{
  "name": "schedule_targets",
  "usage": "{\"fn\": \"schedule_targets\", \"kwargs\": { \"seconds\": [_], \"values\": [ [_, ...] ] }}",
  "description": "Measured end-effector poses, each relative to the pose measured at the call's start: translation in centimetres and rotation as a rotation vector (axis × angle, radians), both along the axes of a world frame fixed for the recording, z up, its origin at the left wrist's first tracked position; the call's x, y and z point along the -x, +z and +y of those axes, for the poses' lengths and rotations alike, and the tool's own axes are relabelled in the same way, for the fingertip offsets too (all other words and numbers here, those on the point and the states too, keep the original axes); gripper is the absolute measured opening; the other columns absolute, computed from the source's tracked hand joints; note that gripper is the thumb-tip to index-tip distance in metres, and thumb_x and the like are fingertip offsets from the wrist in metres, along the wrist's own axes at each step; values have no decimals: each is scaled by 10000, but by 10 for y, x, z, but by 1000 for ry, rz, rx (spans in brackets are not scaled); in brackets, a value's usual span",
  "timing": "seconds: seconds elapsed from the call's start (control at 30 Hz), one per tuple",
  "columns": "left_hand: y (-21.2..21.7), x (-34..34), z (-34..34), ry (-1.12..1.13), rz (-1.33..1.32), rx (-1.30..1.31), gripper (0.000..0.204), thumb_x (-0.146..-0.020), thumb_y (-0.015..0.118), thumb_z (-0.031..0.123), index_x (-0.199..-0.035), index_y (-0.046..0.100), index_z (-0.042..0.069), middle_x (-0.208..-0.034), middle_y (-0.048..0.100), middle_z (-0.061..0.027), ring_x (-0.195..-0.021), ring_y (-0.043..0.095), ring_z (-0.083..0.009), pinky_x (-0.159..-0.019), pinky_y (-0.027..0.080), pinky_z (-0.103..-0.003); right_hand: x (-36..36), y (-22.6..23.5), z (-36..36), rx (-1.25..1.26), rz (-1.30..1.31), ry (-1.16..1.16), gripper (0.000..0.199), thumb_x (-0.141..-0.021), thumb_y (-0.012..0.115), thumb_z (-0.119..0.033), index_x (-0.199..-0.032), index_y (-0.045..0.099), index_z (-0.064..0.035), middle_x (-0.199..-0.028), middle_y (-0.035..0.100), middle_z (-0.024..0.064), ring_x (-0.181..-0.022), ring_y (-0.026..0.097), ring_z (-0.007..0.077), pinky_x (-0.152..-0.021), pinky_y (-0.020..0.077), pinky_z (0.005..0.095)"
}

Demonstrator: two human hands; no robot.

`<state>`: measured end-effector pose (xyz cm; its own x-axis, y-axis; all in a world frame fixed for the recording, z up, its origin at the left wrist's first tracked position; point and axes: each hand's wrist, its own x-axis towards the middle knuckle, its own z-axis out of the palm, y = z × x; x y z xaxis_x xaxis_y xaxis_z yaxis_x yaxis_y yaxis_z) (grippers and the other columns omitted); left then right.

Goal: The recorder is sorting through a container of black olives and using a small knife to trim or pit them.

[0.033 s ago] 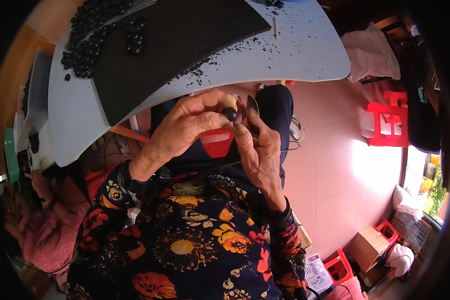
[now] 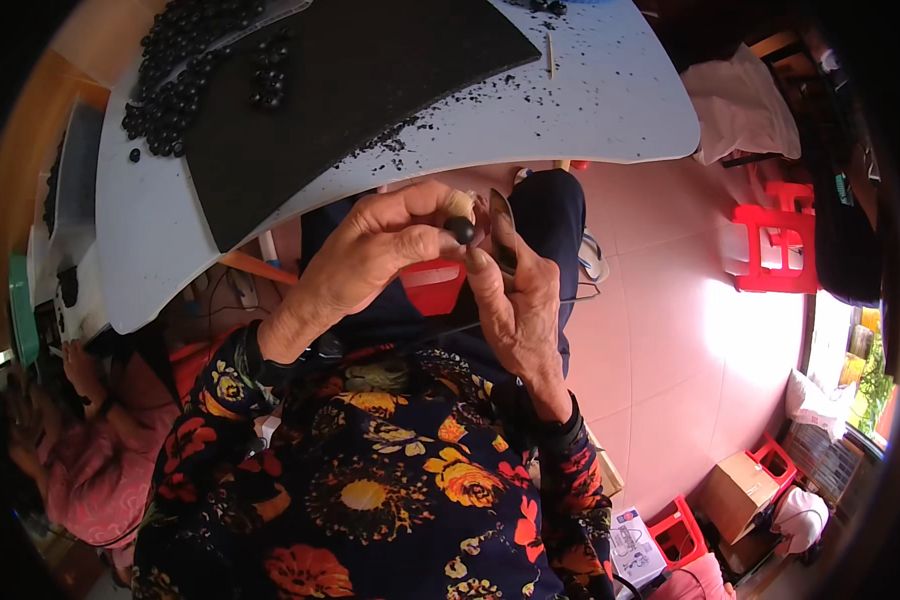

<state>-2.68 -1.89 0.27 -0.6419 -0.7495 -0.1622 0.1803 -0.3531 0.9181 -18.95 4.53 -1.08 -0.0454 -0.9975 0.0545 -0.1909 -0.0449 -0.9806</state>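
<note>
Pinched in the fingertips of my left hand [image 2: 370, 245] is a small round black ball [image 2: 460, 230]. A pale covering shows on one of this hand's fingers. Beside the ball, my right hand [image 2: 515, 310] grips a small knife [image 2: 501, 212], its blade pointing up and close to the ball. The knife's handle is mostly hidden in the palm, and whether the edge touches the ball I cannot tell. Both hands are over my lap, just off the table's near edge. Many similar black balls [image 2: 175, 95] lie heaped on the far left of the table.
A dark mat [image 2: 340, 90] covers much of the white table [image 2: 620, 110], with black crumbs [image 2: 390, 140] along its edge. A thin stick [image 2: 551, 55] lies farther right. Red stools [image 2: 775, 248] stand on the pinkish floor. Another person's pink clothing [image 2: 105, 480] shows at left.
The knife blade has shifted slightly left and down, closer to the ball, as my right hand moves a little. My left hand and the ball look almost still.
</note>
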Motion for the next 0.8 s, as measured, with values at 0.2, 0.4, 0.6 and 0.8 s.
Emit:
{"fn": "schedule_targets", "kwargs": {
  "seconds": [0.2, 0.4, 0.6, 0.8],
  "values": [
    [3, 1, 0, -84, -22, 54, 274, -901, 563, 141, -1107, 542, -39, -998, 566, -20, -927, 541, -70, -852, 448, -211, 4, 12, -5, 30, 118, 30, 271, -891, 614, -246, -843, 544, 11, -568, 528, 134, -477, 551, 245, -476, 429, 329],
    [2, 6, 6, 13, -34, 85, 320, -904, 570, 144, -1153, 529, -52, -1026, 575, -26, -928, 546, -66, -845, 454, -203, 1, 3, -5, 118, 209, -33, 212, -884, 608, -185, -816, 526, -2, -639, 535, 156, -545, 532, 348, -504, 433, 362],
    [2, 4, -6, 90, -93, 39, 168, -895, 513, 75, -1027, 571, -11, -902, 555, -10, -888, 545, -75, -836, 460, -243, -8, 9, 8, 167, 151, 152, 182, -851, 618, -114, -767, 482, -27, -660, 497, 150, -568, 545, 338, -519, 436, 396],
    [4, 2, -6, 35, 44, -83, 251, -879, 525, 80, -1104, 550, -26, -1003, 554, -52, -966, 543, -130, -906, 429, -283, 2, -6, -4, 253, 241, -80, 121, -776, 624, -22, -838, 520, -21, -694, 499, 131, -600, 540, 318, -520, 440, 386]
  ]
}}
